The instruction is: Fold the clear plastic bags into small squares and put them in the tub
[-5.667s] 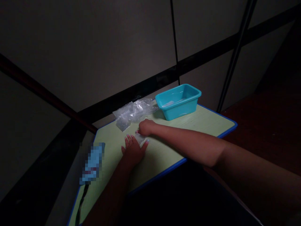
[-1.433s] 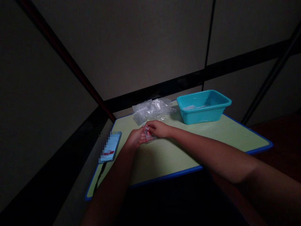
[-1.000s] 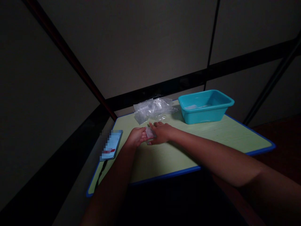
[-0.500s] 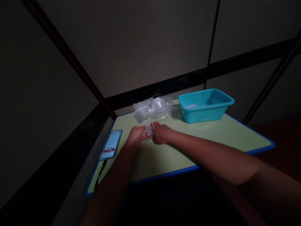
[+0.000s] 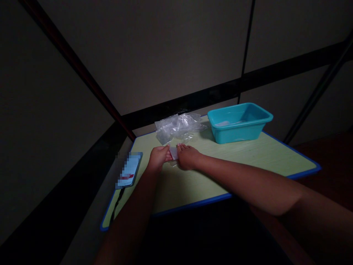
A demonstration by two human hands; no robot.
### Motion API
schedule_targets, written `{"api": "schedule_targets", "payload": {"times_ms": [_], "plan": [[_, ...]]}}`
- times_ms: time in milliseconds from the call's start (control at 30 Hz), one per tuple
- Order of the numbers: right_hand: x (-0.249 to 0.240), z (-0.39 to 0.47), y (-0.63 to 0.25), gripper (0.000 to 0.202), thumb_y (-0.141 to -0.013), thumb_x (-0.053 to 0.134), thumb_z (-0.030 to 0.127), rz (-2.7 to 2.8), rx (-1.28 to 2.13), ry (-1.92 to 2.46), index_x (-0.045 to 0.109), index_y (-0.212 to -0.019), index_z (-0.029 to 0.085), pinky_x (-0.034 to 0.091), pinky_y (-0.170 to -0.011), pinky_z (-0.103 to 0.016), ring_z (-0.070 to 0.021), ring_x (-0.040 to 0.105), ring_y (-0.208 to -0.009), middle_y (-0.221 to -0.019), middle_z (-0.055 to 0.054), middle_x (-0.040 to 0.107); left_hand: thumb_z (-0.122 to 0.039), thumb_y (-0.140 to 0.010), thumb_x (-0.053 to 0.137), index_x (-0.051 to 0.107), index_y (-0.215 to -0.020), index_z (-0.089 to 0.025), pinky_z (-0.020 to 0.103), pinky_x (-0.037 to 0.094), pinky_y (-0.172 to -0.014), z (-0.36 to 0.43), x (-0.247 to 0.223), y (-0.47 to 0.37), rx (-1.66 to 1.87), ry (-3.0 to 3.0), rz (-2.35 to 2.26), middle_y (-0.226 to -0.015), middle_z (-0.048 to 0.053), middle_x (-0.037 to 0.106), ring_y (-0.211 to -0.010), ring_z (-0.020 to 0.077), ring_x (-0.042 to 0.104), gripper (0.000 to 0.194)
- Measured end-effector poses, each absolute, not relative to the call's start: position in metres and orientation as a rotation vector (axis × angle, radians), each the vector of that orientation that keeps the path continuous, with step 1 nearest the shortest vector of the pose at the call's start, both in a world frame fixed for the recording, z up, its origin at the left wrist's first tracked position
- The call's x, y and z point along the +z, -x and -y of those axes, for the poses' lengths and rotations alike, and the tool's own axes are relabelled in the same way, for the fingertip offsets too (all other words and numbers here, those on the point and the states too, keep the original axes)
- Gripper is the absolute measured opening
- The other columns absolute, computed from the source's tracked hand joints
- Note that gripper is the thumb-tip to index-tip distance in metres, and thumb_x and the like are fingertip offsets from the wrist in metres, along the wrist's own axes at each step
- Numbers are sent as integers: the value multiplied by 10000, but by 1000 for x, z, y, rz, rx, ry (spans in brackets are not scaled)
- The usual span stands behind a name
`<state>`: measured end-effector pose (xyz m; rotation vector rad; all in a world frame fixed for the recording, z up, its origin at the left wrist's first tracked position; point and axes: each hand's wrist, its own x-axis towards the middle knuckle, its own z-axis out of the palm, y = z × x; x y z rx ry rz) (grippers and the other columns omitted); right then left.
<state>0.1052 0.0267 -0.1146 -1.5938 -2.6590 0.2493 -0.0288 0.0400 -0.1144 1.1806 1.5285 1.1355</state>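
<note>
Between my hands is a small whitish plastic bag [image 5: 173,152], partly hidden by fingers. My left hand [image 5: 159,158] grips its left side, thumb on top and fingers underneath. My right hand [image 5: 188,156] lies flat with its fingers stretched out, touching the bag's right side. Clear plastic shows at the table surface just below the fingers. Beyond my hands lies a crumpled heap of clear plastic bags [image 5: 179,127].
A turquoise plastic basin [image 5: 239,132] stands at the back right with something pale inside. At the left edge of the blue-rimmed table [image 5: 190,187] lies a phone [image 5: 131,169], with a dark cord below it. A wall rises behind.
The view has shifted slightly. My right hand has edged a little to the right over the bag, and slightly more of the bag shows between my hands.
</note>
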Motion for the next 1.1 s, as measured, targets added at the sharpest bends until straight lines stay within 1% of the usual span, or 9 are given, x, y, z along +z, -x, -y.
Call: {"api": "schedule_targets", "payload": {"times_ms": [100, 233, 300, 400, 433, 500, 600, 867, 1100], "plan": [[-117, -28, -105, 749, -798, 440, 281, 2645, 262, 1606, 173, -1417, -47, 245, -1071, -398, -292, 240, -1343, -1458, -235, 226, -346, -806, 457, 634, -687, -136, 299, 509, -662, -41, -112, 41, 1150, -1636, -1770, -688, 78, 676, -648, 181, 643, 299], [-119, -30, -104, 715, -858, 361, 351, 2589, 265, 1610, 174, -1413, -59, 215, -1080, -421, -297, 223, -1348, -1456, -241, 224, -335, -812, 427, 659, -963, -129, 321, 428, -887, -37, -107, 58, 914, -2145, -2048, -1015, 118, 667, -991, 226, 595, 345], [-118, -30, -104, 707, -872, 334, 368, 2569, 265, 1617, 172, -1413, -58, 208, -1081, -433, -298, 216, -1350, -1456, -238, 224, -414, -813, 453, 594, -1140, -94, 341, 362, -973, -33, -107, 60, 611, -2226, -2105, -1201, 162, 585, -1171, 263, 492, 479], [-117, -31, -105, 724, -859, 369, 355, 2552, 265, 1645, 161, -1414, -60, 196, -1082, -446, -301, 210, -1351, -1456, -240, 221, -587, -784, 463, 373, -1371, -99, 432, 255, -1042, -27, -111, 56, 186, -2237, -2111, -1450, 207, 291, -1369, 329, 162, 769], [-116, -31, -106, 740, -844, 400, 344, 2548, 264, 1656, 157, -1415, -59, 192, -1082, -450, -302, 208, -1352, -1456, -242, 219, -634, -773, 448, 294, -1413, -112, 464, 232, -1044, -25, -112, 54, 98, -2232, -2106, -1484, 212, 192, -1381, 338, 63, 839], [-116, -31, -106, 774, -810, 458, 324, 2538, 264, 1675, 155, -1419, -44, 184, -1082, -458, -300, 199, -1355, -1459, -242, 212, -697, -758, 411, 177, -1451, -143, 505, 215, -1037, -23, -114, 50, -15, -2232, -2090, -1504, 210, 68, -1376, 337, -45, 917], [-115, -32, -107, 805, -783, 503, 325, 2520, 300, 1691, 154, -1432, 1, 176, -1081, -470, -293, 183, -1361, -1468, -228, 199, -744, -727, 404, 121, -1461, -186, 521, 213, -1030, -23, -115, 49, -120, -2228, -2068, -1507, 193, 11, -1369, 337, -79, 964], [-111, -31, -109, 795, -772, 475, 254, 2565, 305, 1700, 111, -1451, 55, 13, -1067, -584, -287, 141, -1372, -1488, -186, 165, -724, -734, 430, 175, -1449, -280, 541, 237, -1007, -27, -118, 57, -112, -2211, -1927, -1506, 145, 60, -1358, 376, -56, 879], [-111, -33, -110, 829, -745, 502, 222, 2595, 318, 1719, 98, -1460, 108, -9, -1058, -589, -280, 129, -1375, -1499, -156, 136, -700, -749, 440, 201, -1442, -289, 544, 228, -1006, -28, -120, 59, -138, -2206, -1903, -1500, 150, 68, -1354, 384, -50, 841]]}}
